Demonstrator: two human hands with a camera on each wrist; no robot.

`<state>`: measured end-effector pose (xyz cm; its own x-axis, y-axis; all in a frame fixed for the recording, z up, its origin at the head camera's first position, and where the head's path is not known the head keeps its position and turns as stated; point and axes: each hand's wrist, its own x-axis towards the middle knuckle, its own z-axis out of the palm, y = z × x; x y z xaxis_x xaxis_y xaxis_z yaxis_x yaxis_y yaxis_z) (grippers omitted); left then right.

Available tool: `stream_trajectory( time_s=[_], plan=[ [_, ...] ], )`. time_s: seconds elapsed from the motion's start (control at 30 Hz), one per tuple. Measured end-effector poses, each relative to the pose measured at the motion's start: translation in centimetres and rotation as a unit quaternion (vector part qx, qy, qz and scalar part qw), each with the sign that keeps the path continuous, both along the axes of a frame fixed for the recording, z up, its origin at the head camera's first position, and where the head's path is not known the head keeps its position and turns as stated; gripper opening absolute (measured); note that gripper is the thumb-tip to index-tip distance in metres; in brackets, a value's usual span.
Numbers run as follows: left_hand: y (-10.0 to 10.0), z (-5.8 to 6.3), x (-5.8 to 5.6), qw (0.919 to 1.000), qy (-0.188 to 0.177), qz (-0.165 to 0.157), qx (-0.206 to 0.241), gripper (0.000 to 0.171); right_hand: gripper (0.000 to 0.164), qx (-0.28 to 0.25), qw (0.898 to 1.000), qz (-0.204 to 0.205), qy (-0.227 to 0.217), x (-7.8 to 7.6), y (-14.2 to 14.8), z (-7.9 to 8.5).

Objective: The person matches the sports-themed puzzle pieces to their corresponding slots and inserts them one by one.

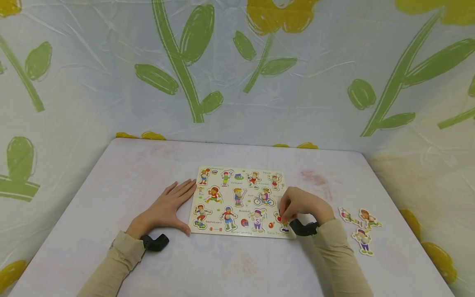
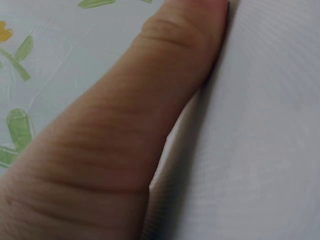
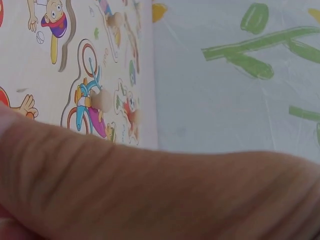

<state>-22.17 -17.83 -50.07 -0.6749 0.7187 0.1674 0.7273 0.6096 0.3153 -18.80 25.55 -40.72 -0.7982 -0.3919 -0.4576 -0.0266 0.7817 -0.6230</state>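
Observation:
A pale wooden puzzle board (image 1: 227,198) printed with sports figures lies flat on the table. My left hand (image 1: 168,208) rests at its left edge, fingers straight and thumb spread toward the near corner. Over the lower right corner, my right hand (image 1: 304,204) bends down and pinches a table tennis puzzle piece (image 1: 284,227), partly covered by the fingers. A cyclist piece (image 3: 82,107) with a round knob shows beyond a finger (image 3: 140,185) in the right wrist view. The thumb (image 2: 125,120) fills much of the left wrist view.
Several figures fill the board, among them a runner (image 1: 214,194) and a baseball player (image 1: 257,220). Right of my right forearm lie three loose pieces: one pale figure (image 1: 350,216), a runner-like figure (image 1: 369,218) and one in purple trousers (image 1: 363,241). A flower-printed curtain (image 1: 111,82) surrounds the table.

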Motion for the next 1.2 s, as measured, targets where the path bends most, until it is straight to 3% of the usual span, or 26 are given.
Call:
stream_trajectory(
  time_s=[0.87,1.2],
  plan=[
    [0.1,0.2,0.1,1.0000,-0.006,0.000,-0.007,0.141,0.013,-0.001,1.000,0.017,0.017,0.2,-0.5,0.3],
    [0.0,0.2,0.1,0.9999,0.000,0.002,-0.012,0.141,0.009,0.001,0.996,0.036,0.081,0.6,1.4,0.9]
  ],
)
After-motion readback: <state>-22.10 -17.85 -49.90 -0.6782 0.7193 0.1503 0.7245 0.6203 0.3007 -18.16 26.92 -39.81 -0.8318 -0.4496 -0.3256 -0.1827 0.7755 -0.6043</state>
